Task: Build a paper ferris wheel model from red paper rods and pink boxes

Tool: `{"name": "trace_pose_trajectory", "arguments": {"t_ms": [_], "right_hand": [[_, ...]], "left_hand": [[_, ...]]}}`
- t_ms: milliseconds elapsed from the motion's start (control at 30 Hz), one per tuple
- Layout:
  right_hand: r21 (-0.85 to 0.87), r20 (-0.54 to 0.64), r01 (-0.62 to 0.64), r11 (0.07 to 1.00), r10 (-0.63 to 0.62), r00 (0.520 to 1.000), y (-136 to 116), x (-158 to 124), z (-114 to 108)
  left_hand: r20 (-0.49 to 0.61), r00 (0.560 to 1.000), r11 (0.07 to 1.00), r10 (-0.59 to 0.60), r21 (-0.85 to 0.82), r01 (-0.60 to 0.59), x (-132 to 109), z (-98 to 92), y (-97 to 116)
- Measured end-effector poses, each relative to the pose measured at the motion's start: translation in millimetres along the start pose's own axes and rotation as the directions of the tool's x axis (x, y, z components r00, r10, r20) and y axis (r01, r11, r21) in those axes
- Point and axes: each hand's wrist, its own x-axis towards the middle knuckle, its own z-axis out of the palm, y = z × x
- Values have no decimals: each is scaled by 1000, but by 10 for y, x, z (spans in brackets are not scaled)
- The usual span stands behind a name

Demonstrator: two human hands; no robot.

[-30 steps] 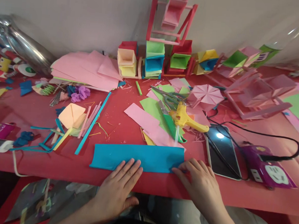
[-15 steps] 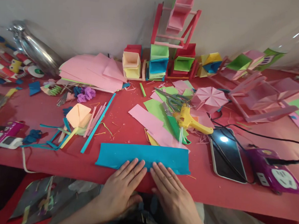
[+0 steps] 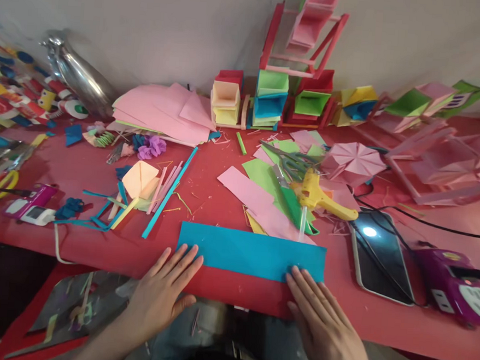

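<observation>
A long blue strip of paper lies flat near the front edge of the red table. My left hand rests its fingertips on the strip's left end, fingers stretched out. At the right end, my right hand presses down with straight fingers, the thumb off the paper. Neither hand grips anything. Just beyond the strip lie pink paper pieces and a yellow hot glue gun, its clear glue stick pointing toward the strip.
To the right are a lit phone, a purple power strip and black cables. Folded paper boxes stand along the wall. Pink sheets are stacked behind paper strips. Scissors lie behind the glue gun.
My hands have slid apart from the strip's middle out to its two ends. The strip's near edge now looks flatter and straighter. The view has shifted a little to the left.
</observation>
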Motion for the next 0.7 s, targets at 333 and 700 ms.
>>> {"name": "trace_pose_trajectory", "arguments": {"t_ms": [333,700], "right_hand": [[102,-152,-11,995,26,988,173,209,-67],[254,-6,-30,967,32,999,105,426,-93]], "left_hand": [[-183,974,950,-135,-303,75,191,-64,9],[-165,986,903,-3,-424,-68,393,-113,-167]]}}
